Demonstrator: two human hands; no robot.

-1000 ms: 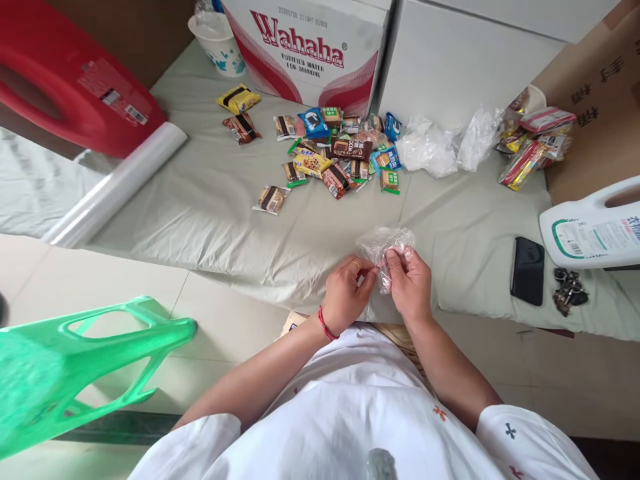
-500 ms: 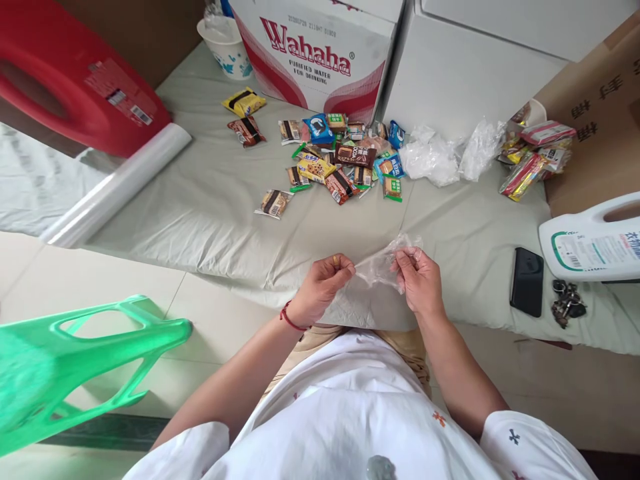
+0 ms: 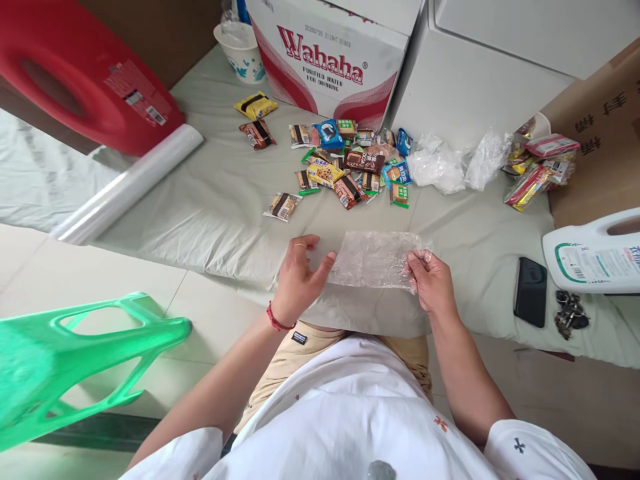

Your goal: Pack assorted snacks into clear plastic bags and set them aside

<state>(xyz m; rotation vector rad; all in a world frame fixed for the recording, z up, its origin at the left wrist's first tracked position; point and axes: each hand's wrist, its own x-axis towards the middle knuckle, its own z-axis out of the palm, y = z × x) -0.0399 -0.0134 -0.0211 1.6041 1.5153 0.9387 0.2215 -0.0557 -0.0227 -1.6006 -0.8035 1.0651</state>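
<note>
A clear plastic bag (image 3: 373,260) is spread out flat in front of me, above the near edge of the cloth-covered surface. My right hand (image 3: 429,277) pinches its right end between thumb and fingers. At the left end, my left hand (image 3: 301,273) is open, thumb and fingers apart, with the thumb tip close to the bag's edge. Beyond the hands lies a pile of small wrapped snacks (image 3: 345,163). One wrapped cookie (image 3: 283,207) sits apart, nearer my left hand.
Crumpled clear bags (image 3: 437,163) lie right of the pile, before more packets (image 3: 537,170). A phone (image 3: 531,292), keys (image 3: 571,313) and a white jug (image 3: 595,253) are at right. Left are a plastic roll (image 3: 130,183), red jug (image 3: 125,87) and green stool (image 3: 95,360). A Wahaba-side carton (image 3: 327,63) stands behind.
The bag was bunched between both hands and is now stretched out flat. My left hand has let go and moved left, its fingers opening. My right hand keeps its pinch.
</note>
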